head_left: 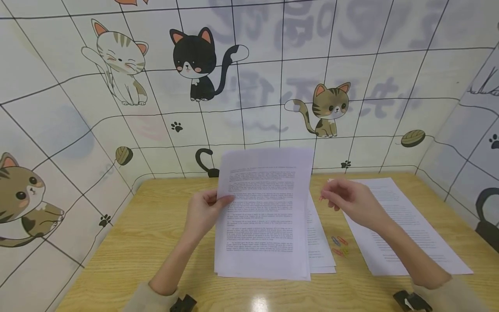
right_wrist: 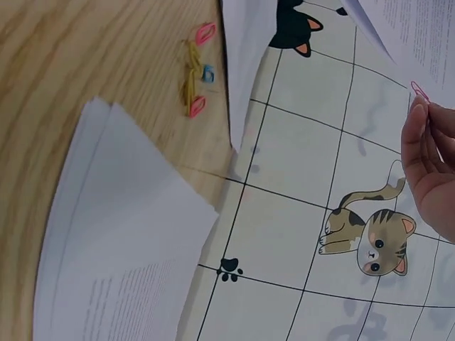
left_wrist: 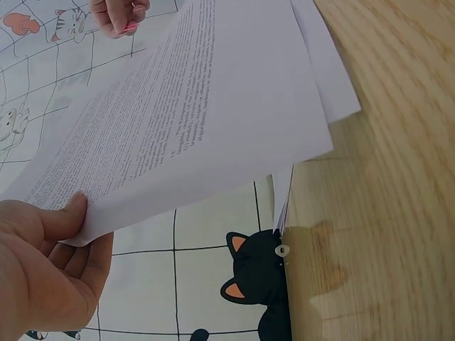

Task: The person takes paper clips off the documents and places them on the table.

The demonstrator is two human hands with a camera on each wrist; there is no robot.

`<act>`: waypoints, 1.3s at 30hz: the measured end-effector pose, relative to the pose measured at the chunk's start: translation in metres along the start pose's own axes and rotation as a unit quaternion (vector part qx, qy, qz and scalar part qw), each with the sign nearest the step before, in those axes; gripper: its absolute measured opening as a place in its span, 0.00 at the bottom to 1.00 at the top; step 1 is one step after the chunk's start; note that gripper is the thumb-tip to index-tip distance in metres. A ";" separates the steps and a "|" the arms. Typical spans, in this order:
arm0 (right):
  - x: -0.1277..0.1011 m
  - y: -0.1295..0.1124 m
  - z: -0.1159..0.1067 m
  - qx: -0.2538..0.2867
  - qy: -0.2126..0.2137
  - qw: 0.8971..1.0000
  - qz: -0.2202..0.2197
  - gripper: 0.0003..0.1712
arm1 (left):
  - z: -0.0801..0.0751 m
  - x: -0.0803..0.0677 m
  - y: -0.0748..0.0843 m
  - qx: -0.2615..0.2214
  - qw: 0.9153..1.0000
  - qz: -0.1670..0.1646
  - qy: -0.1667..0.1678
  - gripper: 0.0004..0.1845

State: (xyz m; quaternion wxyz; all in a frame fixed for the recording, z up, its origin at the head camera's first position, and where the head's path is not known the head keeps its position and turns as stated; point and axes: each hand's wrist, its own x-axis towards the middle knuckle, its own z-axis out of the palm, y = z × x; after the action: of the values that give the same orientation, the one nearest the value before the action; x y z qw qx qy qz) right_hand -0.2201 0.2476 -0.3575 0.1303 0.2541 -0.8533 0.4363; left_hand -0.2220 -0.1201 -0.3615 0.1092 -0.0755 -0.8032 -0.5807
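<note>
Closest to my head view, my left hand (head_left: 204,212) pinches the left edge of a printed sheaf of pages (head_left: 265,212), thumb on the front and fingers behind, tilting it up off the wooden table (head_left: 156,242). My right hand (head_left: 351,201) hovers just right of that sheaf, fingertips closed on a pink paper clip (right_wrist: 419,91) that shows clearly in the right wrist view. Under the raised pages lies another stack of sheets (head_left: 321,251). Between that stack and a separate pile of printed paper (head_left: 405,229) on the right sit a few loose coloured clips (head_left: 340,246). Beyond the table stands a tiled wall with cartoon cats (head_left: 195,65).
</note>
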 end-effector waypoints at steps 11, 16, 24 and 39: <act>-0.020 0.021 -0.012 -0.038 -0.089 0.994 0.051 0.01 | -0.002 0.001 0.003 -0.007 1.000 -0.010 -0.004 0.10; -0.029 0.027 -0.014 -0.038 -0.132 0.989 0.051 0.03 | -0.002 0.001 0.002 -0.015 1.000 -0.006 -0.005 0.10; -0.038 0.039 -0.013 -0.039 -0.176 0.982 0.047 0.02 | -0.002 0.000 0.001 -0.017 1.000 0.000 -0.003 0.10; -0.057 0.055 -0.007 0.000 -0.246 0.967 0.060 0.03 | -0.002 -0.001 0.002 -0.016 1.000 -0.003 -0.005 0.10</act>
State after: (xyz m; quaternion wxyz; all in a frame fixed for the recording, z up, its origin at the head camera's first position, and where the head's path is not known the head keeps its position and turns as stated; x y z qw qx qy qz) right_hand -0.2028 0.2987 -0.4156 -0.1101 0.3022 -0.8728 0.3671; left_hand -0.2202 -0.1216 -0.3588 0.1020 -0.0782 -0.7946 -0.5934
